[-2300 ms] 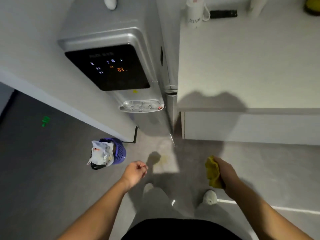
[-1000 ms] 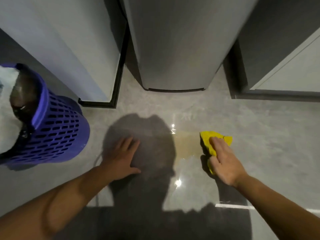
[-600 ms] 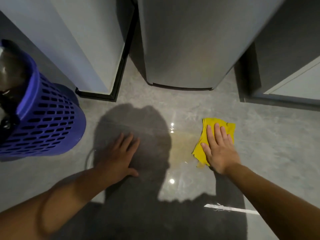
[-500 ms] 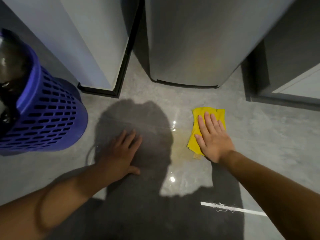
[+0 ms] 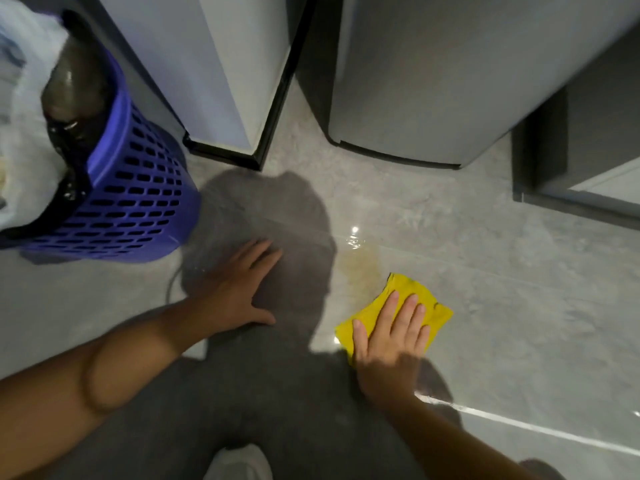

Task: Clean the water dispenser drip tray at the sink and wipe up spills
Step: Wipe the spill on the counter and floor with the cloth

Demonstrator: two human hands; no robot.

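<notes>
A yellow cloth (image 5: 420,299) lies flat on the grey floor tiles, and my right hand (image 5: 389,337) presses down on it with fingers spread. Just beyond the cloth, up and to the left, a yellowish wet spill (image 5: 362,266) shines on the tile. My left hand (image 5: 242,289) rests palm down on the floor to the left, fingers apart, holding nothing. The silver base of the water dispenser (image 5: 433,81) stands at the top of the view, behind the spill. No drip tray shows.
A purple slotted waste basket (image 5: 138,195) with a bag inside stands at the left. A white wall corner with black skirting (image 5: 239,143) sits left of the dispenser. A cabinet base (image 5: 571,188) is at the right. My shoe (image 5: 239,462) shows at the bottom.
I went from standing to crouching at the floor. My right hand laid the cloth on the spill, pushed it toward the dispenser, then pulled it back toward me and to the right. My left hand stayed planted.
</notes>
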